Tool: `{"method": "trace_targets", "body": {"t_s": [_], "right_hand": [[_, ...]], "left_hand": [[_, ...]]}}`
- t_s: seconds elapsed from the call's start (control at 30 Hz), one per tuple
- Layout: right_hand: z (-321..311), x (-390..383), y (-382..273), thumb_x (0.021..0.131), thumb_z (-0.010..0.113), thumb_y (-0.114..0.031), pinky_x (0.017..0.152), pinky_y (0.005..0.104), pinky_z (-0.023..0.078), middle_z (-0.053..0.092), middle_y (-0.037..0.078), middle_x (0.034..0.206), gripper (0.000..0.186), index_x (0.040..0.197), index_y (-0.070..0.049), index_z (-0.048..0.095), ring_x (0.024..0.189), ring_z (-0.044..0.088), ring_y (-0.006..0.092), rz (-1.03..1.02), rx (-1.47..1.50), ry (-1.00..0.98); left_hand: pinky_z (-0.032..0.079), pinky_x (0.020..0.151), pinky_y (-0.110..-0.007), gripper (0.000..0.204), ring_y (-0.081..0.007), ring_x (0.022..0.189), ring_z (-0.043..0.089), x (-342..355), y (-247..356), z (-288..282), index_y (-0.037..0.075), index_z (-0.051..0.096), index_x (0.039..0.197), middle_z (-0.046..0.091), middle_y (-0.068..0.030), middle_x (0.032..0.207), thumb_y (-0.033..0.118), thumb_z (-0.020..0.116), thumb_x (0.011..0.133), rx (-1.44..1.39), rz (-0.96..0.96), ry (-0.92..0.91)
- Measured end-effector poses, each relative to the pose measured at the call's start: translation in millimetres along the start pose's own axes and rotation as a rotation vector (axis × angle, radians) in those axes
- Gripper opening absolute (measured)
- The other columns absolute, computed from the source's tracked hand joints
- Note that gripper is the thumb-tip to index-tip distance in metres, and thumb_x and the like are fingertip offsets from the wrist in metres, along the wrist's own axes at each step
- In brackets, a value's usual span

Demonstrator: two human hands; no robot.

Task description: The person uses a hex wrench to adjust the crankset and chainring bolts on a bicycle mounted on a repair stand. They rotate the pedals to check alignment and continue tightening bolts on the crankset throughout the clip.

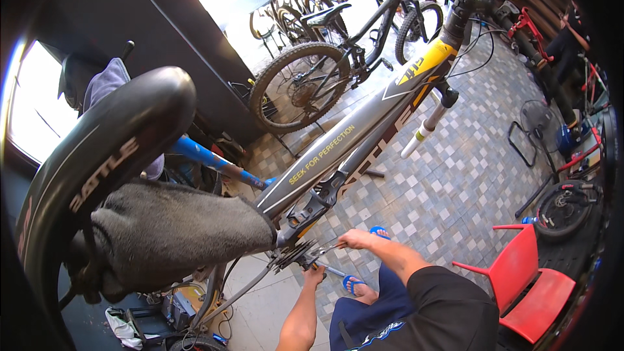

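Tiled floor (481,149) lies below yellow lettering (322,154) on the bicycle frame (364,119).

From where I stand I count two bare hands — one left hand (313,275), one right hand (355,239) — and one crankset (290,257). There's one grey-and-yellow bike frame (325,156), one black saddle (130,131) and one grey fuzzy cover (188,227). I see two blue sandals (351,283), one red chair (513,257) and one loose wheel (563,209). Of parked bicycles (356,45), at least three — they overlap too much for me to be sure.
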State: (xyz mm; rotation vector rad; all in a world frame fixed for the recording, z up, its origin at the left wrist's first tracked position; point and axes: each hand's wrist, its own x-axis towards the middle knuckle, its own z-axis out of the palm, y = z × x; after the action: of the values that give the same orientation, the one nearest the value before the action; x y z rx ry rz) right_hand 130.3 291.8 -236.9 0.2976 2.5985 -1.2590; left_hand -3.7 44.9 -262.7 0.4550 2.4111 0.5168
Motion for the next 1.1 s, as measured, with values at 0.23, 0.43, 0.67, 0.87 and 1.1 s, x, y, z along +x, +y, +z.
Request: {"method": "trace_targets", "body": {"t_s": [0.23, 0.43, 0.67, 0.87, 1.1], "right_hand": [[-40, -125, -21, 0.094, 0.064, -0.033, 0.079, 0.0548, 0.053, 0.073, 0.020, 0.099, 0.028, 0.119, -0.021, 0.063, 0.094, 0.069, 0.0435, 0.313, -0.007, 0.031], [-115, -191, -126, 0.099, 0.057, -0.034, 0.075, 0.0569, 0.053, 0.072, 0.024, 0.094, 0.030, 0.122, -0.014, 0.058, 0.089, 0.069, 0.0467, 0.395, -0.216, -0.048], [-169, -168, -245, 0.094, 0.060, -0.021, 0.075, 0.0512, 0.056, 0.074, 0.018, 0.096, 0.026, 0.118, -0.016, 0.067, 0.091, 0.072, 0.0390, 0.194, -0.481, -0.005], [-175, -117, -295, 0.091, 0.058, -0.015, 0.077, 0.0456, 0.059, 0.077, 0.013, 0.099, 0.026, 0.112, -0.016, 0.073, 0.095, 0.074, 0.0337, 0.056, -0.684, -0.066], [-155, -81, -275, 0.091, 0.058, -0.014, 0.078, 0.0449, 0.060, 0.077, 0.012, 0.104, 0.023, 0.105, -0.014, 0.076, 0.097, 0.074, 0.0336, 0.028, -0.750, -0.119]], "left_hand": [[0.039, 0.112, -0.055, 0.089, -0.0505, 0.131, 0.047, -58, -51, -91, 0.000, 0.034, 0.140, 0.051, -0.0356, 0.135, 0.022, 0.085, 0.070, -0.255, -0.161, 0.112], [0.055, 0.060, -0.039, 0.055, -0.0236, 0.068, 0.062, -150, -7, -190, 0.000, 0.047, 0.118, 0.061, -0.0130, 0.087, 0.019, 0.076, 0.075, -0.450, -0.075, 0.198], [0.052, 0.082, -0.047, 0.059, -0.0367, 0.090, 0.063, -210, 91, -229, -0.002, 0.047, 0.121, 0.062, -0.0225, 0.100, 0.026, 0.077, 0.078, -0.474, 0.077, 0.201], [0.052, 0.082, -0.046, 0.063, -0.0373, 0.091, 0.065, -205, 98, -213, -0.001, 0.046, 0.123, 0.065, -0.0234, 0.102, 0.030, 0.079, 0.079, -0.338, 0.156, 0.350], [0.047, 0.095, -0.054, 0.075, -0.0479, 0.106, 0.058, -218, 120, -220, -0.002, 0.043, 0.133, 0.059, -0.0310, 0.112, 0.033, 0.076, 0.076, -0.395, 0.131, 0.298]]}}
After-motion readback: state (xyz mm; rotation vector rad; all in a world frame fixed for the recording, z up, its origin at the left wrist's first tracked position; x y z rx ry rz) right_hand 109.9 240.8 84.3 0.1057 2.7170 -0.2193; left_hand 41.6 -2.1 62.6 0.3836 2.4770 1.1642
